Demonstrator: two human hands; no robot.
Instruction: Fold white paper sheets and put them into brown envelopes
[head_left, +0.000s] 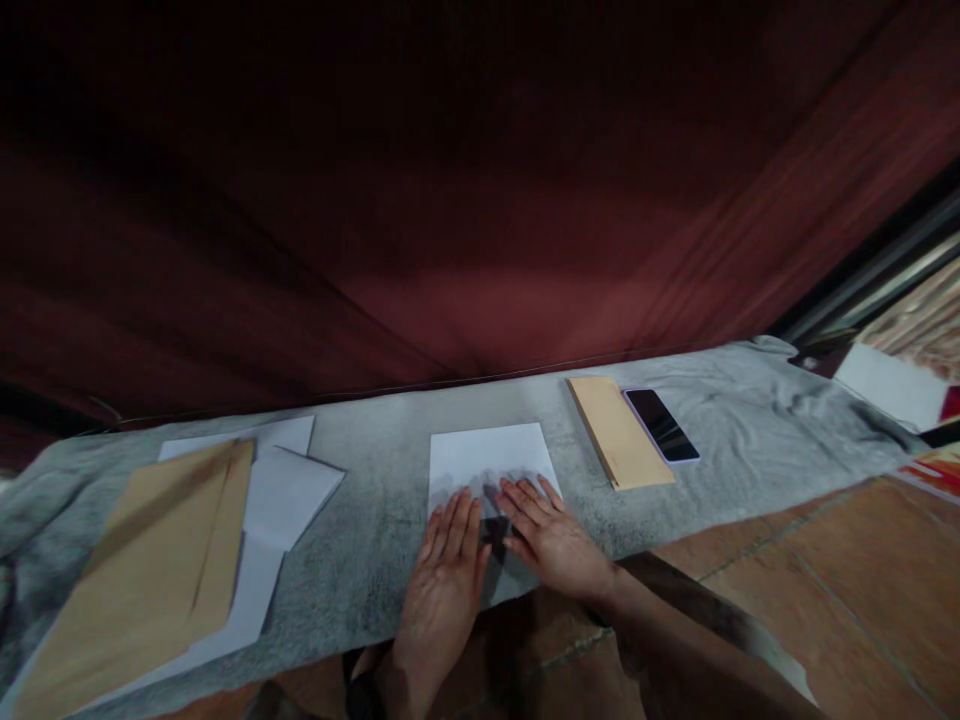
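A white sheet of paper point(487, 452) lies on the grey cloth in front of me, its near edge partly hidden under my fingers. My left hand point(444, 580) rests flat on the paper's near left part, fingers stretched out. My right hand point(551, 540) lies on the near right part, palm down with the fingers extended. Neither hand grips anything. The near edge may be folded, but I cannot tell.
Large brown envelopes point(150, 560) lie over white sheets point(289, 500) on the left. A narrow brown envelope point(619, 430) and a phone point(661, 425) lie right of the paper. The grey cloth point(352, 580) borders a tiled floor point(840, 580) and a dark red curtain point(495, 310).
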